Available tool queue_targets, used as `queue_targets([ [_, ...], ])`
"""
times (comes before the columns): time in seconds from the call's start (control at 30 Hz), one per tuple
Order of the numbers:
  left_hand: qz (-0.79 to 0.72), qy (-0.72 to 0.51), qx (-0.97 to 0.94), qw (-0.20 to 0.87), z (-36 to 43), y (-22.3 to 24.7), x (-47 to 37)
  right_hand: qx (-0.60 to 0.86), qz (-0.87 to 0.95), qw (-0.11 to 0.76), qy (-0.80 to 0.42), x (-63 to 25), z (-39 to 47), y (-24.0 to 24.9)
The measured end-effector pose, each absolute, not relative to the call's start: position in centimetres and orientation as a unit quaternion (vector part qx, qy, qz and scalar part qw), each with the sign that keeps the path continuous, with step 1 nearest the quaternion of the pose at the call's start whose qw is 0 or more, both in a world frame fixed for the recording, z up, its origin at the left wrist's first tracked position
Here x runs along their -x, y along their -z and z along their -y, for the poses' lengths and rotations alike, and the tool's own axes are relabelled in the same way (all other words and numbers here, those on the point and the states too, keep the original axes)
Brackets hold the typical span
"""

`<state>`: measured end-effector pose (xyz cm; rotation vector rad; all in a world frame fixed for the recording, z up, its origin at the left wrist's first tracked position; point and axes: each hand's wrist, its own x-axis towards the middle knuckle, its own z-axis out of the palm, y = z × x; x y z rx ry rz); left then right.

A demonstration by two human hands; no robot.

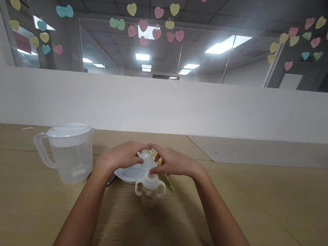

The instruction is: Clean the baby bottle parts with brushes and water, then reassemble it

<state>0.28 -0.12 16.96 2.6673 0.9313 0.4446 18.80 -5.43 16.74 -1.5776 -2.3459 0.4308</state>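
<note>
A small clear baby bottle (149, 192) with two white side handles stands upright on the table. Behind and above it is a clear dome-shaped cap (146, 159). My left hand (127, 154) comes in from the left, thumb and fingers curved around the cap's left side. On the other side, my right hand (170, 161) has its index fingertip at the cap's top, meeting the left fingertips, while its thumb is by the bottle's nipple. A white shallow bowl (130, 175) lies behind the bottle, partly covered by my left hand.
To the left stands a translucent lidded pitcher (73, 154). Something green and yellow (168, 181) lies beside the bowl, partly under my right hand. A dark-rimmed item (111, 181) shows by my left wrist. Behind the table (266, 206) rises a white wall (162, 107) with a window.
</note>
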Motion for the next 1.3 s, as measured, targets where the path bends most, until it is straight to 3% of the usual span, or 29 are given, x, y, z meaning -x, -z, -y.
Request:
queue_targets([
  [0.2, -0.319, -0.17, -0.919, 0.157, 1.6, -17.4, -0.2, 0.517, 0.819, 0.227, -0.106, -18.8, 5.9, -17.3],
  [0.47, -0.299, -0.107, -0.919, 0.236, -0.4, -15.9, -0.4, 0.514, 0.84, 0.114, -0.128, -19.2, 5.4, -16.8],
  [0.63, -0.223, -0.244, -0.919, 0.215, -1.3, -10.5, -1.1, 0.524, 0.837, 0.088, -0.129, -19.0, 4.9, -16.5],
  [0.9, -0.283, -0.405, -0.861, 0.116, -0.9, -0.8, -2.9, 0.502, 0.853, 0.054, -0.132, -18.4, 4.8, -16.3],
  [1.3, -0.306, -0.407, -0.851, 0.132, 0.0, 0.5, -2.5, 0.497, 0.861, 0.043, -0.098, -17.9, 4.6, -16.3],
])
